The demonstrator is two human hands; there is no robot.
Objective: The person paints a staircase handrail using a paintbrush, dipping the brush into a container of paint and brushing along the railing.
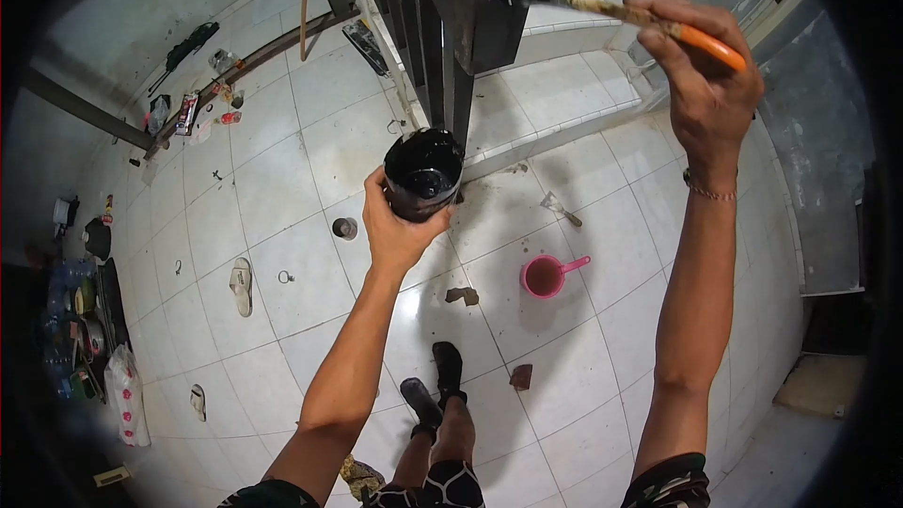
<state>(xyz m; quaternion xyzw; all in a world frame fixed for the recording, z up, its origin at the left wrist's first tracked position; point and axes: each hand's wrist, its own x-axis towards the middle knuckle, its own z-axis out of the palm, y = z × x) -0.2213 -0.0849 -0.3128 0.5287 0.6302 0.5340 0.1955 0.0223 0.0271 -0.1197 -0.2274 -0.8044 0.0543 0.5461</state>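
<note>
My left hand [400, 235] is wrapped round a can of black paint [423, 174], its open top facing me and its inside coated black. In my right hand [705, 80] is a paintbrush [710, 45] with an orange handle and a paint-stained ferrule. The dark bristles reach left to the end of a black railing post [489, 14]; whether they touch it I cannot tell, as the tip is blurred. Glossy black covers the thick post, and dark balusters [414, 19] run down beside it, above and behind the can.
White tiled steps [555, 103] rise behind the railing. On the tiled floor are a pink dipper [543, 277] with brownish liquid, a scraper [562, 209], a small cup [345, 228], sandpaper pieces [462, 295] and slippers [242, 287]. Bottles and bags [125, 395] crowd the left side.
</note>
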